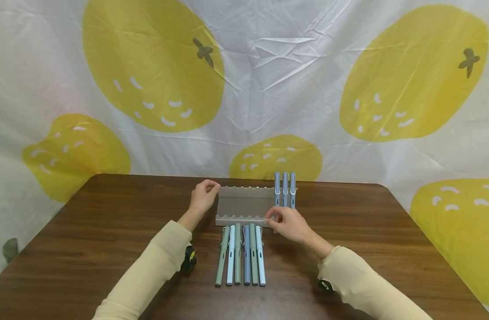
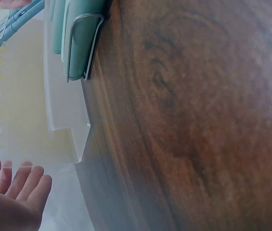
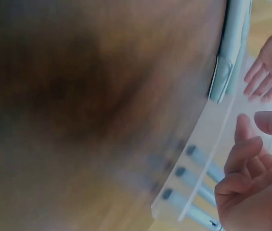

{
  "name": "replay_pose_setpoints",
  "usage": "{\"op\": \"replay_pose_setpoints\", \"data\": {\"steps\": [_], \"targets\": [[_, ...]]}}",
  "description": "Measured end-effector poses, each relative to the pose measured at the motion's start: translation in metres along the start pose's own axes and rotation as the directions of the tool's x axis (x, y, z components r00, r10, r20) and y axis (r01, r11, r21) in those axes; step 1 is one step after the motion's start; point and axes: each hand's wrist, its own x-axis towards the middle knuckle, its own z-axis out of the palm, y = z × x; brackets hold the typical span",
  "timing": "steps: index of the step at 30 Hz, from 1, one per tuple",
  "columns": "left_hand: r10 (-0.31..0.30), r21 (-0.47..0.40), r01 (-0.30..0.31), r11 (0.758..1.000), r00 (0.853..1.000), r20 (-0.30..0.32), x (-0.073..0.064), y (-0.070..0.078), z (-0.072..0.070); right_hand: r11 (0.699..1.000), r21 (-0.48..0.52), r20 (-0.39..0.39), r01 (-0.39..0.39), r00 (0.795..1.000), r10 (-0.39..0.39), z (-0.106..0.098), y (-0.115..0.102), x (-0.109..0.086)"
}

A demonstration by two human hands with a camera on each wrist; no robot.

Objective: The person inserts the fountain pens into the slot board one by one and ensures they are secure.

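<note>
A clear pen rack (image 1: 244, 205) with scalloped edges sits near the table's back. Three blue pens (image 1: 285, 183) lie side by side in its right end, clips up. In front of the rack, several green, light blue and blue capped pens (image 1: 246, 262) form a row. My left hand (image 1: 203, 196) is at the rack's back left corner, its fingers loosely extended in the left wrist view. My right hand (image 1: 289, 223) is over the rack's front edge by the blue pens. In the right wrist view its fingers bend loosely, with nothing between thumb and fingertips.
The brown wooden table (image 1: 88, 249) carries the rack and pens. Behind it hangs a white cloth (image 1: 264, 102) printed with large yellow lemons. Dark wrist devices (image 1: 188, 259) show at the cream sleeves.
</note>
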Motion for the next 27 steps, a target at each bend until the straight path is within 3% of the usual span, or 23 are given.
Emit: {"op": "replay_pose_setpoints", "data": {"steps": [11, 16, 27], "targets": [[0.013, -0.005, -0.013, 1.0, 1.0, -0.003, 0.0, 0.0, 0.001, 0.989, -0.138, 0.129, -0.043, 0.99, 0.062, 0.013, -0.008, -0.006], [0.01, -0.007, -0.01, 1.0, 1.0, -0.004, 0.0, -0.001, 0.001, 0.977, -0.198, 0.125, -0.083, 0.986, 0.109, 0.016, -0.01, -0.006], [-0.008, -0.014, 0.008, 1.0, 1.0, 0.011, 0.0, -0.001, 0.001, 0.971, -0.234, 0.134, -0.046, 0.988, 0.079, 0.017, -0.012, -0.007]]}}
